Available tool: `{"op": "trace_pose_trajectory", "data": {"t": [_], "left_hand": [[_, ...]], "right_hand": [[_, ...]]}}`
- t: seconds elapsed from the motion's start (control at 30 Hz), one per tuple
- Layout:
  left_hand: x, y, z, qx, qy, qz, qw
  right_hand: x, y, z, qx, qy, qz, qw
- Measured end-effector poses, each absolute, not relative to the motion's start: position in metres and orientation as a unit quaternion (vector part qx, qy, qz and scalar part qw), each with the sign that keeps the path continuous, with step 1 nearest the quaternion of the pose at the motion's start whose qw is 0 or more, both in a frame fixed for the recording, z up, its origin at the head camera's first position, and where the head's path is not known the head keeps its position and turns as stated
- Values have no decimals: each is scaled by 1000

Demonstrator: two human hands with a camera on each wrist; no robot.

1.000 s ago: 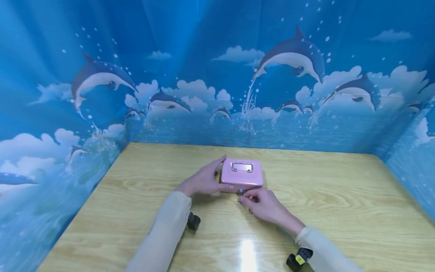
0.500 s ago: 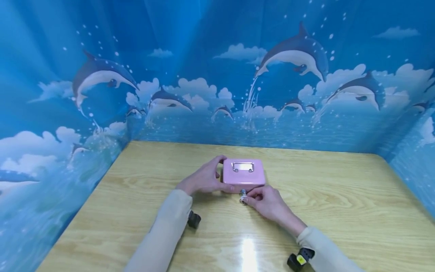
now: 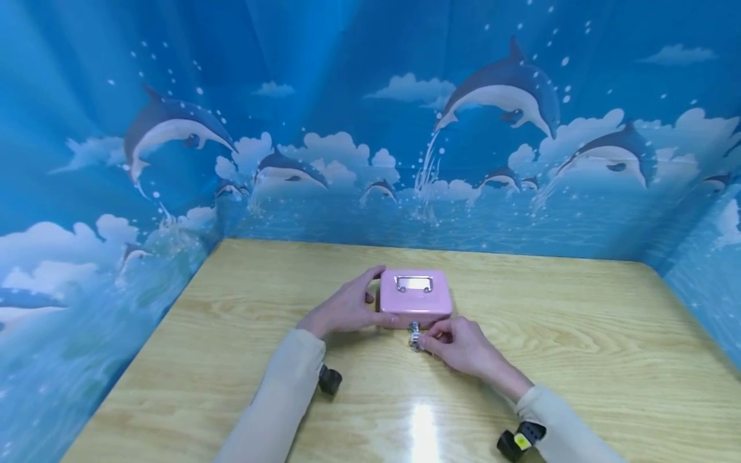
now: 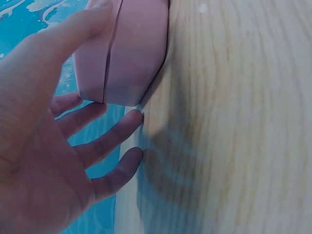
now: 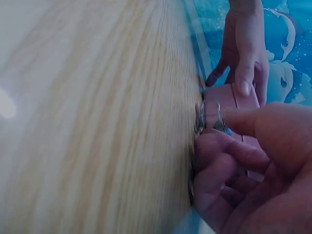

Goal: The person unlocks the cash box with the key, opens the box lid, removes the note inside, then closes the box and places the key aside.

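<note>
A pink metal cash box with a silver handle on its lid sits closed on the table. My left hand holds its left end; the thumb lies on the front, and in the left wrist view the forefinger and middle finger reach round the far side of the box. Silver keys stick out and hang at the middle of the box's front. My right hand pinches a key between thumb and forefinger; in the right wrist view these fingertips partly hide the keys.
The wood-grain table stretches out around the box. Behind it and at both sides hangs a blue curtain printed with dolphins. Each wrist wears a small black camera, the left camera and the right camera.
The right hand's fingers have shifted a little and turned at the keys, which show more plainly now. The left hand and the box stay nearly as they were.
</note>
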State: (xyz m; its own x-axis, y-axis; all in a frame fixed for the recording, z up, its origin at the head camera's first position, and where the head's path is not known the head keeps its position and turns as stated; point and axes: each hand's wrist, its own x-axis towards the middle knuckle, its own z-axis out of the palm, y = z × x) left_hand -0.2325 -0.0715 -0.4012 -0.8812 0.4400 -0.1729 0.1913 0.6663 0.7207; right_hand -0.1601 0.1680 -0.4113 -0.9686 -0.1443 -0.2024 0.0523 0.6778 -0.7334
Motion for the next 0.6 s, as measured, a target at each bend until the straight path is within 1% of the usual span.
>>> {"op": "trace_pose_trajectory", "data": {"t": [0.2, 0.43, 0.5, 0.6], "left_hand": [[-233, -74, -405, 204, 891, 374, 155], [-228, -75, -406, 213, 894, 365, 148], [-226, -76, -405, 215, 896, 361, 140], [-224, -77, -405, 221, 897, 360, 130]], "right_hand": [[-156, 192, -402, -94, 936, -335, 56], [-164, 212, -401, -130, 933, -331, -57], [-168, 214, -403, -148, 926, -339, -72], [-175, 214, -407, -168, 920, -347, -69]]}}
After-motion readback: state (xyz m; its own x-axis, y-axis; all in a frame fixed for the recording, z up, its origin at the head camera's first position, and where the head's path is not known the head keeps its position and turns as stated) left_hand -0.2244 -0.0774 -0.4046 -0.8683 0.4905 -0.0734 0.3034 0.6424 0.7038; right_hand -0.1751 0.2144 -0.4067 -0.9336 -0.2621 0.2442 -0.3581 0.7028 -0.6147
